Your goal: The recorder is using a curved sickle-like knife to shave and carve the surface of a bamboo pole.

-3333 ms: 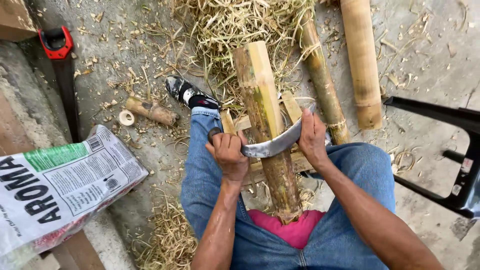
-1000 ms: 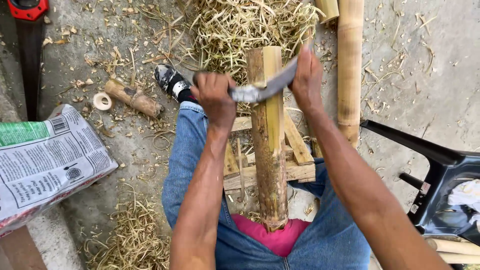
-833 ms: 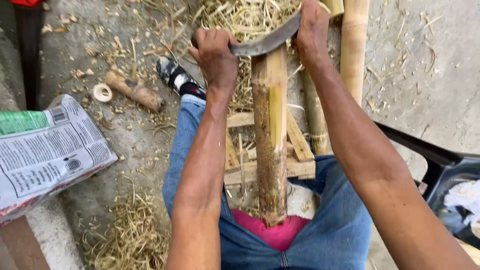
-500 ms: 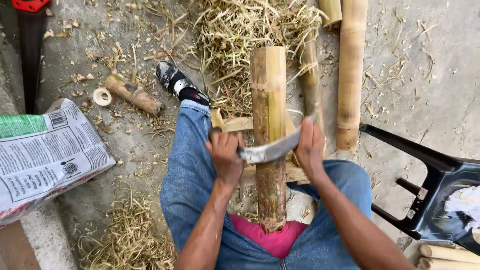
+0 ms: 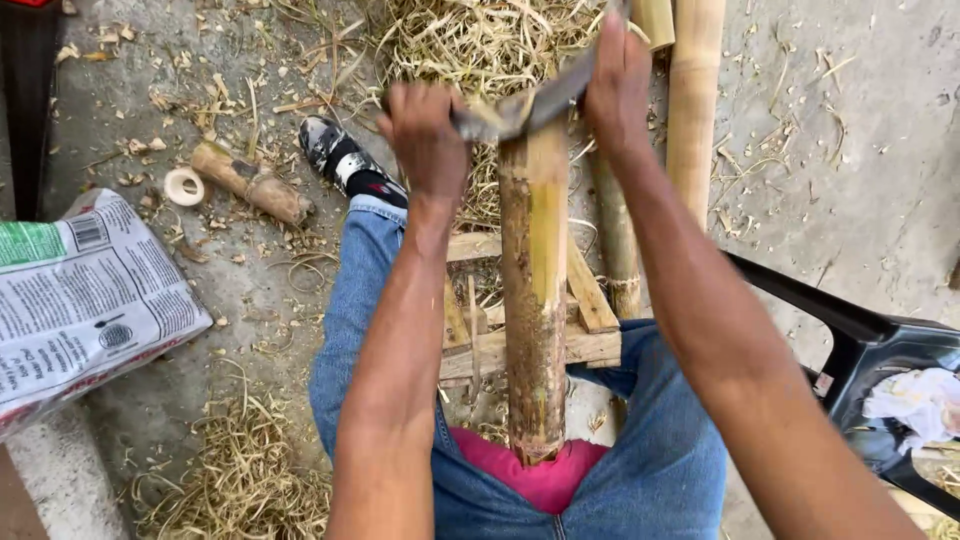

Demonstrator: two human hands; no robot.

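Note:
A thick bamboo section point(image 5: 533, 290) leans from my lap up onto a small wooden frame point(image 5: 590, 345), its skin partly shaved to yellow. A curved metal blade point(image 5: 530, 103) lies across the bamboo's far end. My left hand point(image 5: 428, 135) grips the blade's left handle end. My right hand point(image 5: 615, 85) grips its right end. Both arms are stretched forward. My legs in blue jeans straddle the frame, and my left foot point(image 5: 338, 158) in a dark shoe rests on the ground.
Bamboo shavings point(image 5: 480, 40) pile up ahead. Long bamboo poles point(image 5: 693, 100) lie at the right. A short bamboo offcut point(image 5: 250, 182) and a ring point(image 5: 183, 186) lie at the left, near a printed sack point(image 5: 80, 300). A black plastic chair point(image 5: 880, 350) stands at the right.
Both hands have pushed the blade from the bamboo's middle out to its far end, arms extending; a second ago it was also at the far end, then drawn back toward me.

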